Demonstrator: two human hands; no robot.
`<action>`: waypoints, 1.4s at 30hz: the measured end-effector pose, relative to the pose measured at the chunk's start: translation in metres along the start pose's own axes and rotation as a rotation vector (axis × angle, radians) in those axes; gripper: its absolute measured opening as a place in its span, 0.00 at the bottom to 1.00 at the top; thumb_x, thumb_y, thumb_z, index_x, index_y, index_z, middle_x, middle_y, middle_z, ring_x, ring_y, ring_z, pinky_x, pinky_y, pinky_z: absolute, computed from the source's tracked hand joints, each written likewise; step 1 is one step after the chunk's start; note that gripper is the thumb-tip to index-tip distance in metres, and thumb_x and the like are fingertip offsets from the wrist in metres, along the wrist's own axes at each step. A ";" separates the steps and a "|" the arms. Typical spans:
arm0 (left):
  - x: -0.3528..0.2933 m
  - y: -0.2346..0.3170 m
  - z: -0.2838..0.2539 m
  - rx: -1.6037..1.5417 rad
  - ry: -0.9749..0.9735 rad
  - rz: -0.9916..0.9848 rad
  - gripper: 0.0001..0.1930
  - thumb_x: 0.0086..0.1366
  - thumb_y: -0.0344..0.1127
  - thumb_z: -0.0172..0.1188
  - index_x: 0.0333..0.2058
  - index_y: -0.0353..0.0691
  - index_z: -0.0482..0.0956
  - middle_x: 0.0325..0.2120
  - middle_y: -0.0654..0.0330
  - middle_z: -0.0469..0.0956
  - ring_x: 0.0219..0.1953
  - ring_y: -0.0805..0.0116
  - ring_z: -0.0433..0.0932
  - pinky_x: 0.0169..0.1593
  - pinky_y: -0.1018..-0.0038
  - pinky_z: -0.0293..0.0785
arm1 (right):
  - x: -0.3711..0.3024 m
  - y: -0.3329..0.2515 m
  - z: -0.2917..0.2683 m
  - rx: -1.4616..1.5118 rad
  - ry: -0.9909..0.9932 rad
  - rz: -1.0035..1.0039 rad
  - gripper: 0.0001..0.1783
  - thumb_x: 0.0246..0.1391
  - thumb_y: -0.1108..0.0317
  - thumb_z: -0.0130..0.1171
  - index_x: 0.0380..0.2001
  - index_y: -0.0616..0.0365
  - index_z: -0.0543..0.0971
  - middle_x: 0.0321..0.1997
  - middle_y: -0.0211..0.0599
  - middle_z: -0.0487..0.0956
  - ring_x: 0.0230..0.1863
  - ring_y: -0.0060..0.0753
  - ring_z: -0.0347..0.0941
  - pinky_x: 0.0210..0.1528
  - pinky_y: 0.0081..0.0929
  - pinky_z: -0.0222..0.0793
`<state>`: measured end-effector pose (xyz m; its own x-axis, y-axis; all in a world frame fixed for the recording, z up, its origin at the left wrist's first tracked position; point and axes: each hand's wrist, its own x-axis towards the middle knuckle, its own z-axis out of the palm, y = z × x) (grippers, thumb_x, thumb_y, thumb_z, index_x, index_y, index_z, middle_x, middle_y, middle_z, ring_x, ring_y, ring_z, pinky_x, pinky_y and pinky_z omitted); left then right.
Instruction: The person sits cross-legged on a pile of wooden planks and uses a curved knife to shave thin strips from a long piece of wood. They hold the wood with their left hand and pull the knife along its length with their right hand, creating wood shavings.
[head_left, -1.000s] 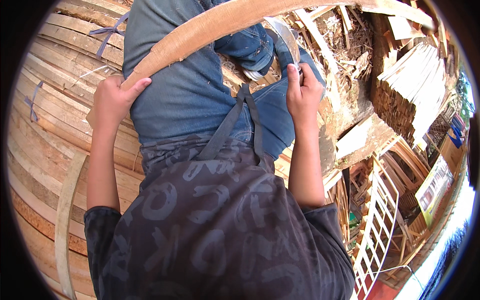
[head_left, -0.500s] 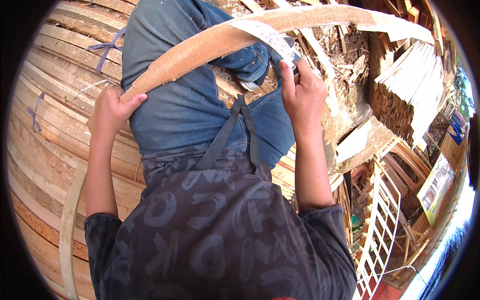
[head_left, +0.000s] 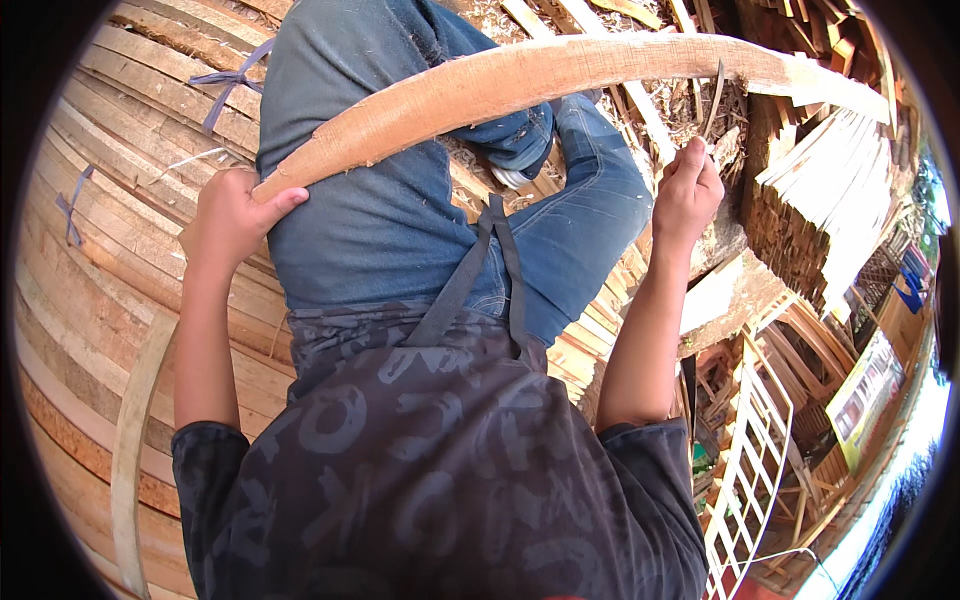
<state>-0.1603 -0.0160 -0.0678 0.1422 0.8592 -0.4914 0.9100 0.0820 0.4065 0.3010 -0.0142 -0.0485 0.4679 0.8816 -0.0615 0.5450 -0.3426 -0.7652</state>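
Note:
A long curved strip of pale brown wood [head_left: 480, 88] lies across my raised left thigh. Its tapered near end is in the closed grip of my left hand [head_left: 228, 215], and the far end reaches to the upper right. My right hand [head_left: 688, 195] is closed round the handle of a machete [head_left: 716, 100], off to the right. The blade shows nearly edge-on as a thin dark curve, its tip by the lower edge of the strip; whether it touches I cannot tell. The handle is mostly hidden in my fist.
On the left lie rows of long sawn strips [head_left: 95, 235], with purple ties [head_left: 232, 78] on them. A stack of thin pale slats [head_left: 825, 185] stands at the right. Wood shavings and offcuts litter the ground ahead. A white lattice frame [head_left: 750, 450] leans at the lower right.
My right hand has moved right with the machete, away from the middle of the strip. The blade has turned from flat-on to nearly edge-on. The strip sits slightly lower and farther right in view.

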 end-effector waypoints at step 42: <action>-0.048 0.049 -0.023 0.148 0.107 0.169 0.17 0.64 0.46 0.61 0.26 0.38 0.74 0.14 0.51 0.73 0.19 0.49 0.75 0.25 0.60 0.69 | -0.051 -0.067 0.056 -0.587 -0.203 -0.203 0.29 0.56 0.42 0.58 0.18 0.59 0.77 0.12 0.42 0.74 0.18 0.49 0.74 0.21 0.41 0.68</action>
<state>-0.1313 -0.0414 -0.0066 0.2620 0.9036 -0.3388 0.9252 -0.1352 0.3546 0.2014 -0.0182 -0.0297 0.2058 0.9716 -0.1165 0.9251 -0.2320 -0.3007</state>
